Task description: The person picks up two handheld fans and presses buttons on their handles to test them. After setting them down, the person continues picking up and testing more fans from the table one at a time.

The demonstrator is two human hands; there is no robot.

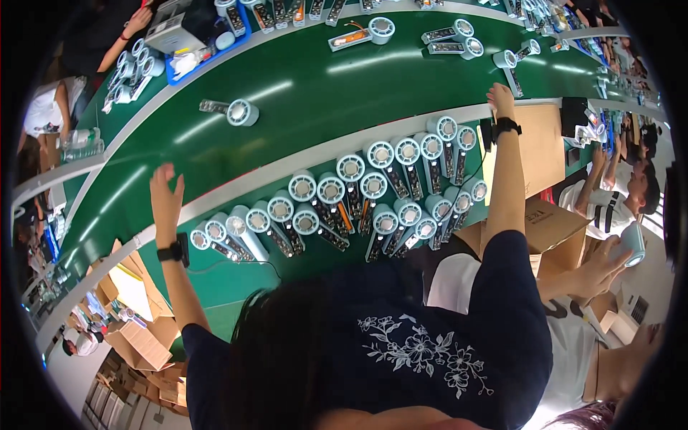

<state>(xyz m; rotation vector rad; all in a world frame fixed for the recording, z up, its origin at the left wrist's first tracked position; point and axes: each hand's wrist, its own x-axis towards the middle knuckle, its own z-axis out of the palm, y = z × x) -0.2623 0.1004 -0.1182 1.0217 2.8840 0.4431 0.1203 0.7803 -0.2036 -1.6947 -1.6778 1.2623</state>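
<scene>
My left hand (166, 195) is raised over the near edge of the green belt, its fingers stretched out and holding nothing. My right hand (501, 102) reaches out at the right, fingers loosely bent, with nothing seen in it. Just beyond it lies a light-blue handheld fan (505, 60), its handle end close to my fingers; I cannot tell whether they touch. Between my arms, several handheld fans (350, 167) stand in rows on the green bench, their handles open with circuit boards showing. A single fan (242, 112) lies on the belt beyond my left hand.
More fans (381, 29) lie along the green belt (301, 86). A pale rail (272, 172) divides belt and bench. Cardboard boxes (552, 229) stand at the right, another open carton (143, 340) at lower left. At my right a co-worker's hand (598, 269) holds a light-blue fan part.
</scene>
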